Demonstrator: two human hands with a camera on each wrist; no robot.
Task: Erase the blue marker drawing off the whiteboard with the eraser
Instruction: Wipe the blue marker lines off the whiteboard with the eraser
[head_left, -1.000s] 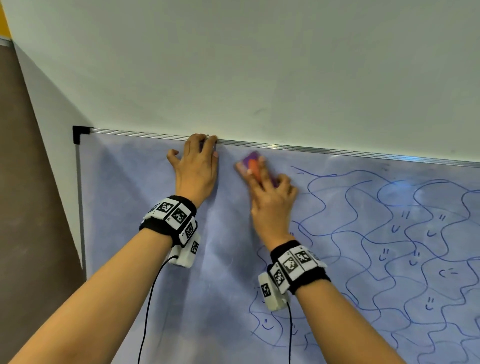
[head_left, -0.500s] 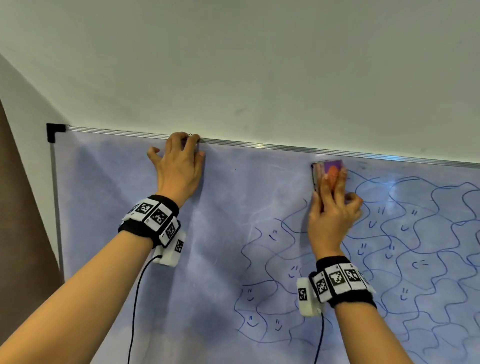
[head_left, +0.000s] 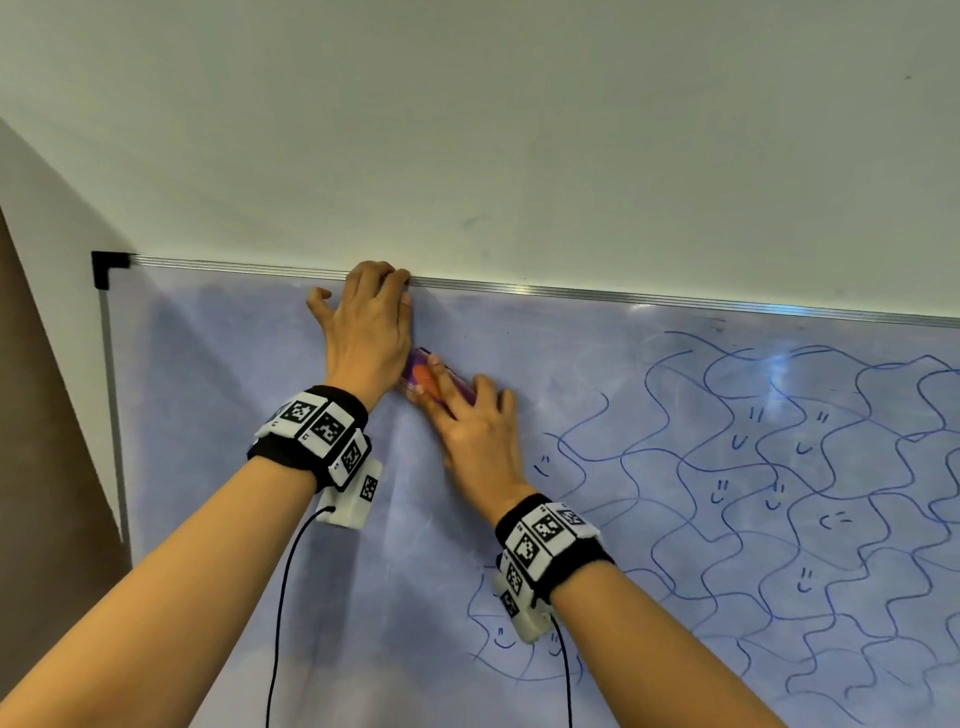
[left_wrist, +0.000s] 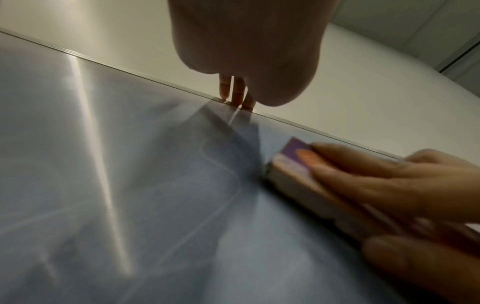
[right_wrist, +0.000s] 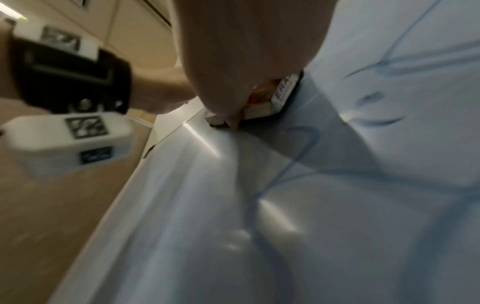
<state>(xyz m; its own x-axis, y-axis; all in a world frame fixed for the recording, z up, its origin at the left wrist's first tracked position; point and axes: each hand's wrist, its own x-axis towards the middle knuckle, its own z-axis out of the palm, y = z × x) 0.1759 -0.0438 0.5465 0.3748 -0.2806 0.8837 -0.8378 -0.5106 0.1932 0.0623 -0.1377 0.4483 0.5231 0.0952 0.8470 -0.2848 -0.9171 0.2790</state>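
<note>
Change: since half a second ago the right hand has swept the eraser leftward across the board, from beside the wavy blue drawing to just under the left hand; a second ago it was also near that hand, higher up.
Left hand, change: it has stayed at the frame, fingers hooked on the top rail.
Drawing, change: the top-left strokes near the frame look thinner than before; the smeared zone left of the drawing is wider.
Head view, eraser: purple and orange, flat on the board, below the frame and touching or nearly touching the heel of the left hand; which, I cannot tell.
Head view, right grip: fingers lie along the eraser's back, thumb at its side, clasping it.
Head view, drawing: blue waves and small faces fill the board right of the eraser and below the right wrist.
Left wrist view: left fingertips rest on the frame, holding nothing; the blurred eraser is pressed to the board under the right fingers.
Right wrist view: palm over the eraser, thumb tucked at its lower edge; faint blue lines trail below it; the left wristband is beside it.
</note>
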